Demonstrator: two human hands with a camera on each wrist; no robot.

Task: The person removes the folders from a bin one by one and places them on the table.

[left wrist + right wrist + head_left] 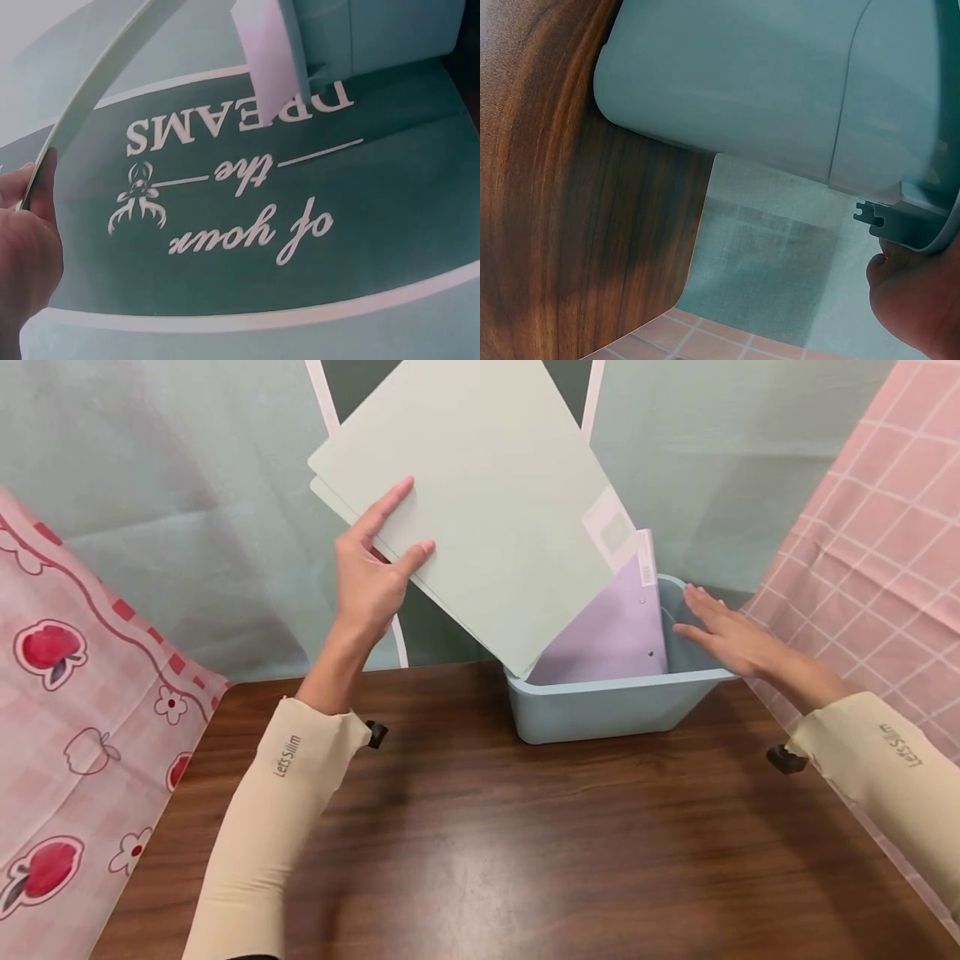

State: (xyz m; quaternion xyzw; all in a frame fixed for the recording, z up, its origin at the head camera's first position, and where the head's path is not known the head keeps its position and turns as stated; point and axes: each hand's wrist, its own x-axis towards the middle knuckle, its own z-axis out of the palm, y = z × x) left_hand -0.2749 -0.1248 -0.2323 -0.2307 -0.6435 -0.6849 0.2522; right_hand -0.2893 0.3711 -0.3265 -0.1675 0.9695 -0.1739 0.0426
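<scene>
A pale green folder point(480, 502) with a white label near one corner is tilted in the air, its lower corner at the left end of the blue plastic bin point(600, 697). Thumb and fingers of my left hand point(371, 577) pinch its left edge; in the left wrist view the folder point(84, 101) shows edge-on. Inside the bin stands a purple folder point(607, 627), partly covered by the green one. My right hand point(727, 631), fingers extended, lies at the bin's right rim. The right wrist view catches part of that hand point(922, 300) beside the rim.
The bin stands at the back of a dark wooden table point(465, 827). Behind hangs a grey-green cloth point(187, 485) with a dark green lettered panel point(247, 277). Pink cloths line the left point(82, 752) and right point(885, 560) sides.
</scene>
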